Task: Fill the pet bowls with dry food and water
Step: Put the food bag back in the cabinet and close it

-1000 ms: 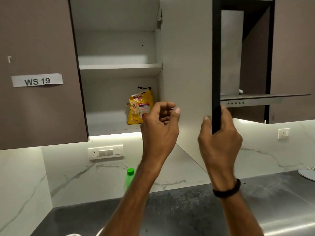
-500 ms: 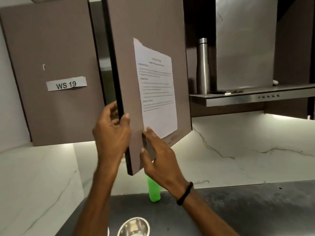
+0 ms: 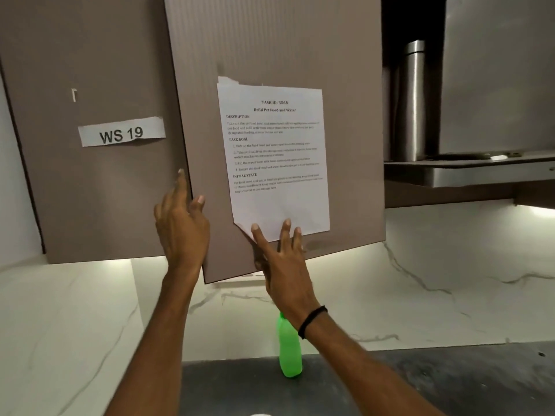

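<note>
The left hand (image 3: 183, 229) is resting against the left edge of the cabinet door (image 3: 270, 49), its fingers straight and loosely apart, gripping nothing. The right hand (image 3: 282, 265) is pressing flat on the door's lower part, fingers (image 3: 287, 228) spread, tips touching the printed task sheet's (image 3: 276, 157) bottom edge. The green bottle (image 3: 289, 352) is standing upright at the table's (image 3: 420, 382) back edge, below the right wrist, well apart from all fingers.

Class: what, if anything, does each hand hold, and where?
Nothing gripped: left hand lies open against the door, at its left edge; right hand presses flat on its lower front.
</note>
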